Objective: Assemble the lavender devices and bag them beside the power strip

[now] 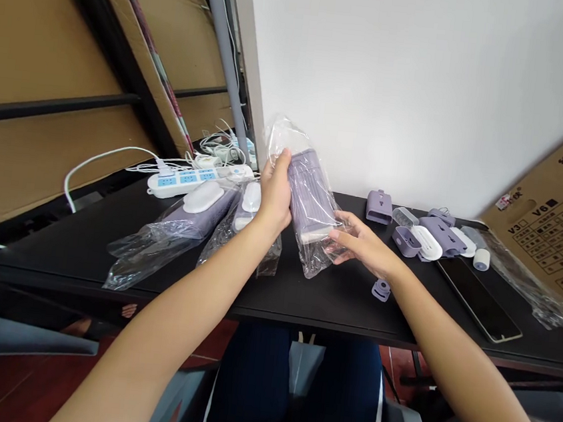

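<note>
A purple ribbed box-shaped device (311,187) with a white end is inside a clear plastic bag, held tilted above the black table. My left hand (277,190) is closed around its left side, thumb on top. At the lower right end, my right hand (358,243) has its thumb and fingers closed on the bag's edge near the white end. Two similar bagged purple devices with white oval parts, one farther left (195,212) and one nearer (245,214), lie by my left forearm. Below my right wrist is a small purple part (380,289).
A white power strip (199,180) with cables lies at the back left. Several purple and white pieces (440,236) and a dark phone (478,299) are on the right. A cardboard box (557,213) leans at far right. A white wall (400,82) stands behind the table (312,301).
</note>
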The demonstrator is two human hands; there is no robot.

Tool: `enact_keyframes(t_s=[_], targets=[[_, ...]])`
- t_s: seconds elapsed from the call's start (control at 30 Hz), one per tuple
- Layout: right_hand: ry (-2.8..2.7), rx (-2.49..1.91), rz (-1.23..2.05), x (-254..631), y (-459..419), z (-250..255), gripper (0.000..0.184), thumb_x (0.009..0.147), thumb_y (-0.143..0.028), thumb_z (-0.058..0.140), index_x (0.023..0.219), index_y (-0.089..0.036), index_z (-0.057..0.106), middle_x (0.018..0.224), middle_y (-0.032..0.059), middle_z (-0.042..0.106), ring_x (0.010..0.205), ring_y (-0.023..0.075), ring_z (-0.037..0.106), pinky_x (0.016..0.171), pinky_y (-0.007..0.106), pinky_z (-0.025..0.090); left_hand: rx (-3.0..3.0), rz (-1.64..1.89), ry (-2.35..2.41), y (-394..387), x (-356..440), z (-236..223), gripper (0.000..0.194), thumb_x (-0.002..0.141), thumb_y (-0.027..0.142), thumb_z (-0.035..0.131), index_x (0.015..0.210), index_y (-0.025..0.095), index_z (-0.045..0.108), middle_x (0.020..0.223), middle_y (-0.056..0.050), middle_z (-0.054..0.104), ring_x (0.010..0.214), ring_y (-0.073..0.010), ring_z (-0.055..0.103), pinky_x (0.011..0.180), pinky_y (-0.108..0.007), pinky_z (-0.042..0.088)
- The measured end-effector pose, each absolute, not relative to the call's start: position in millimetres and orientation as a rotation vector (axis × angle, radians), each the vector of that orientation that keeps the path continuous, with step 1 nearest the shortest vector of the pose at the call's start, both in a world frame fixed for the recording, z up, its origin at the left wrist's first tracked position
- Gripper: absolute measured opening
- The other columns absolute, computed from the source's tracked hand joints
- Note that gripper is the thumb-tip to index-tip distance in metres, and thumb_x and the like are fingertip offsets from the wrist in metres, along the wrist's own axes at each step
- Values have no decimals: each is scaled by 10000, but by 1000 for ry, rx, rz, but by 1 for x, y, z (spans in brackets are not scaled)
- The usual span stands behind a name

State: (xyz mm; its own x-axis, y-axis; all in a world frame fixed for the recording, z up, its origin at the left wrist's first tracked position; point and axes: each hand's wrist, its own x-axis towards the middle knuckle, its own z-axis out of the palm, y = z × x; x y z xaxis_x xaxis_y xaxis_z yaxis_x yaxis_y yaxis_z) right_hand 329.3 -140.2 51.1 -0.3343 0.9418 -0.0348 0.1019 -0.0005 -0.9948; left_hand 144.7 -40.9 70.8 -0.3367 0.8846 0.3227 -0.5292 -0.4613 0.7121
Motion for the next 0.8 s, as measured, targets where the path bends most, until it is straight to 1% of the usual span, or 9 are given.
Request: enact_keyframes(t_s=[0.1, 0.2, 0.23, 0.3, 0.4, 0.5, 0.57, 0.67, 0.8], targets=[[-1473, -1146, 1505, 324, -141, 48, 599, 885, -461, 777, 1399, -272, 533, 1145, 62, 728, 876, 184, 748, 594, 261, 619, 866, 1860, 663, -38, 149, 62, 408, 796, 547, 816, 796, 206, 593, 727, 28, 646, 688, -136, 666, 700, -257, 564], [-1471, -1147, 1497, 321, -140, 45, 605, 883, -449, 783, 1404, -270, 532, 1110, 56, 738, 867, 183, 735, 618, 272, 614, 911, 1832, 695, -38, 149, 59, 385, 822, 525, 807, 752, 203, 607, 699, 22, 646, 625, -120, 637, 654, -246, 556], [-1479, -1151, 1472, 320, -140, 44, 617, 881, -445, 785, 1414, -266, 529, 1109, 55, 740, 894, 189, 730, 660, 288, 620, 937, 1842, 698, -39, 149, 60, 386, 831, 534, 800, 753, 204, 615, 709, 16, 656, 634, -120, 640, 653, -244, 555], [-1506, -1153, 1406, 319, -139, 43, 624, 881, -433, 784, 1422, -253, 531, 1151, 57, 741, 991, 204, 718, 801, 332, 625, 1001, 1884, 688, -42, 148, 66, 401, 839, 564, 791, 768, 205, 627, 751, 3, 684, 681, -123, 661, 676, -239, 560], [-1585, -1118, 1304, 319, -136, 42, 660, 854, -408, 806, 1426, -239, 524, 1290, 71, 711, 1148, 232, 689, 1019, 411, 572, 1144, 1957, 622, -53, 149, 79, 425, 845, 609, 777, 815, 207, 641, 827, -9, 718, 774, -133, 695, 747, -249, 577], [-1676, -1047, 1189, 318, -134, 40, 738, 819, -391, 838, 1453, -237, 494, 1402, 84, 660, 1255, 251, 652, 1117, 438, 519, 1336, 2034, 551, -72, 153, 88, 410, 877, 626, 740, 881, 222, 671, 893, -6, 734, 820, -142, 713, 775, -273, 590], [-1708, -1010, 1131, 318, -132, 38, 743, 817, -399, 838, 1457, -239, 497, 1410, 81, 660, 1281, 257, 643, 1130, 440, 512, 1494, 2028, 500, -85, 156, 90, 375, 894, 603, 734, 910, 230, 697, 911, -3, 739, 838, -146, 721, 800, -284, 596], [-1751, -1026, 1017, 320, -129, 35, 696, 808, -380, 834, 1417, -220, 538, 1379, 82, 680, 1266, 264, 651, 1129, 444, 507, 1684, 1925, 440, -96, 158, 88, 326, 907, 555, 743, 927, 231, 715, 931, -5, 745, 894, -153, 733, 850, -294, 597], [-1751, -1141, 660, 329, -121, 29, 685, 830, -321, 776, 1441, -217, 482, 1318, 86, 696, 1175, 260, 684, 1075, 453, 525, 1758, 1727, 412, -95, 155, 85, 338, 877, 540, 784, 1036, 252, 711, 909, 7, 741, 848, -151, 744, 804, -287, 602]])
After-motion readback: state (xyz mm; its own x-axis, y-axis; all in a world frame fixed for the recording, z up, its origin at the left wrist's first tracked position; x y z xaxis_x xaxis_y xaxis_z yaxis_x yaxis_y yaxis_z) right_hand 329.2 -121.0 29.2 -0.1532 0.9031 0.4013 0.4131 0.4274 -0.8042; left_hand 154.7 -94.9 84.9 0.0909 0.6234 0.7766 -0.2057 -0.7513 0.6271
